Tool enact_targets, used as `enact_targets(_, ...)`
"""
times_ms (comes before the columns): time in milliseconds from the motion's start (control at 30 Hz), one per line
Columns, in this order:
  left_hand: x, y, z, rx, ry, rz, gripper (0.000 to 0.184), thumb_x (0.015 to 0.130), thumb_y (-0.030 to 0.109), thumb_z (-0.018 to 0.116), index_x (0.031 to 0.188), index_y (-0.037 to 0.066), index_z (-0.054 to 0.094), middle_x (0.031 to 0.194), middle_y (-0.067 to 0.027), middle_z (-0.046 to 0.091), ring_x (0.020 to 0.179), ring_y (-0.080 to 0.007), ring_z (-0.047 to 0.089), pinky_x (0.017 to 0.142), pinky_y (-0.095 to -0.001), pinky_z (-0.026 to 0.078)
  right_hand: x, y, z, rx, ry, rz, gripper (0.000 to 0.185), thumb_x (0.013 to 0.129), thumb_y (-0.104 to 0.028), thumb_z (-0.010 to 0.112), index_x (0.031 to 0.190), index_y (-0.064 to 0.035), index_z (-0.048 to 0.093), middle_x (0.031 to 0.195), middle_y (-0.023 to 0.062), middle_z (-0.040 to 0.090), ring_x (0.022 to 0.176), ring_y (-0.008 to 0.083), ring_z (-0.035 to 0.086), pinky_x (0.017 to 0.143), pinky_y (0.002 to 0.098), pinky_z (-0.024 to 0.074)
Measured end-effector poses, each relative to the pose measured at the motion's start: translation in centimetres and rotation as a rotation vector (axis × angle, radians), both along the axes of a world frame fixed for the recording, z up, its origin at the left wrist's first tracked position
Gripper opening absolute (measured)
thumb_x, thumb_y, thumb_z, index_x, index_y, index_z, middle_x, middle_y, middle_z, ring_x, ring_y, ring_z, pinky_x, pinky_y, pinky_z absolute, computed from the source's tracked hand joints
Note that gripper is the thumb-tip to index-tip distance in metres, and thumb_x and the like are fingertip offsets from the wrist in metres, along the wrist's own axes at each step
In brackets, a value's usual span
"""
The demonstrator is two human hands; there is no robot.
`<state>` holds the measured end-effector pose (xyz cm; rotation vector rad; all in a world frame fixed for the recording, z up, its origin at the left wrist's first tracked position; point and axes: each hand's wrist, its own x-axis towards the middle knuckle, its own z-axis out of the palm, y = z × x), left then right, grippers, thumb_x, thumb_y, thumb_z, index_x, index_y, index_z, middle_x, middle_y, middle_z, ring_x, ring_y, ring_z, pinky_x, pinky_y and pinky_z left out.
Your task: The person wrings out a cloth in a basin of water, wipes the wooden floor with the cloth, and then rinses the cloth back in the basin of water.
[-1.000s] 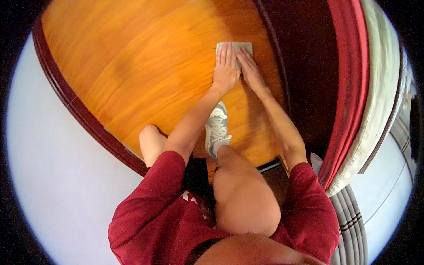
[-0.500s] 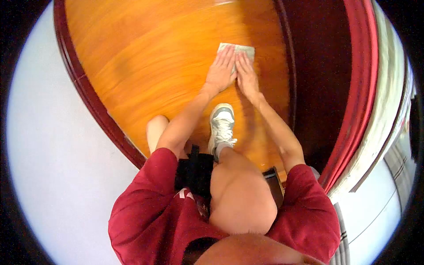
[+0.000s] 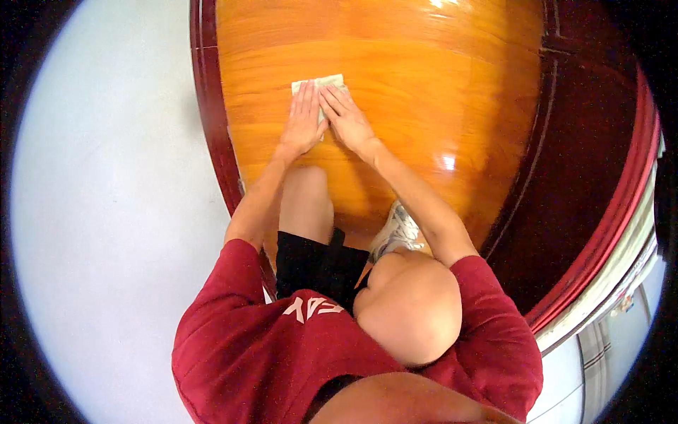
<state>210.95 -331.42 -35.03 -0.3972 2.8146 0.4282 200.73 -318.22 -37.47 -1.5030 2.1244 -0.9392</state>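
Note:
A pale folded cloth (image 3: 319, 83) lies flat on the glossy orange-brown wooden floor (image 3: 395, 92). My left hand (image 3: 304, 119) rests on the cloth's left part, palm down, fingers stretched forward. Beside it my right hand (image 3: 346, 119) presses on the right part, its fingers also stretched out and angled to the left. Both hands are flat, close together at the thumbs, and cover the cloth's lower part. Its top edge shows beyond the fingertips.
A white wall (image 3: 113, 177) with a dark red baseboard (image 3: 212, 120) runs along the left. At the right stands a dark wooden panel (image 3: 579, 141) beside red and cream bedding (image 3: 607, 247). My bent knee and a white shoe (image 3: 401, 227) are below the hands.
Both hands and the cloth have moved left across the floor, toward the baseboard. The view has shifted too, and my shoe now appears to the right of the hands.

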Motion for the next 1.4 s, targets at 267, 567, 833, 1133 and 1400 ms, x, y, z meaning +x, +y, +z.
enact_targets(267,-7.4,4.1,-0.1,0.078,0.045,-0.047,0.078,0.090,0.034,0.053,0.145,-0.006,0.015,0.155,-0.0183,0.010,0.144,-0.0320,0.007,0.117,-0.0439,0.011,-7.9,5.0,0.3,0.026,0.059,0.033,0.056,0.084,-0.008,0.049,0.139,-0.0061,0.040,0.149,0.0106,0.033,0.138,0.0285,0.030,0.115,0.0420,0.0250)
enact_targets(567,-27.4,26.6,-2.0,0.035,-0.021,-0.064,0.082,0.090,0.035,0.055,0.145,-0.007,0.011,0.155,-0.0183,0.006,0.145,-0.0310,0.003,0.118,-0.0431,0.010,-28.4,27.4,-1.6,0.154,0.163,0.175,0.057,0.087,-0.009,0.046,0.143,-0.0061,0.034,0.152,0.0092,0.026,0.141,0.0270,0.023,0.116,0.0378,0.0245)
enact_targets(833,-27.8,26.2,-4.2,0.083,-0.050,-0.035,0.082,0.092,0.035,0.052,0.146,-0.006,0.007,0.155,-0.0184,0.002,0.145,-0.0304,-0.001,0.118,-0.0432,0.005,-30.4,24.8,-1.6,0.485,0.203,0.425,0.061,0.088,-0.011,0.050,0.145,-0.0070,0.031,0.154,0.0097,0.024,0.141,0.0269,0.023,0.116,0.0359,0.0239)
enact_targets(1133,-27.3,24.1,-1.6,-0.001,-0.159,-0.075,0.075,0.095,0.036,0.047,0.147,-0.003,0.009,0.156,-0.0138,0.004,0.145,-0.0260,0.002,0.119,-0.0393,0.007,-27.5,25.6,-1.3,0.181,0.056,0.154,0.054,0.090,-0.011,0.045,0.143,-0.0073,0.035,0.152,0.0085,0.027,0.141,0.0268,0.023,0.116,0.0368,0.0239)
enact_targets(1400,-26.6,27.2,-10.1,-0.065,0.124,0.099,0.069,0.094,0.026,0.048,0.146,-0.005,0.015,0.155,-0.0185,0.009,0.144,-0.0306,0.005,0.118,-0.0432,0.009,-27.3,25.9,-8.1,0.160,0.190,0.105,0.045,0.092,-0.013,0.041,0.136,-0.0078,0.044,0.150,0.0088,0.031,0.139,0.0282,0.028,0.114,0.0364,0.0274)
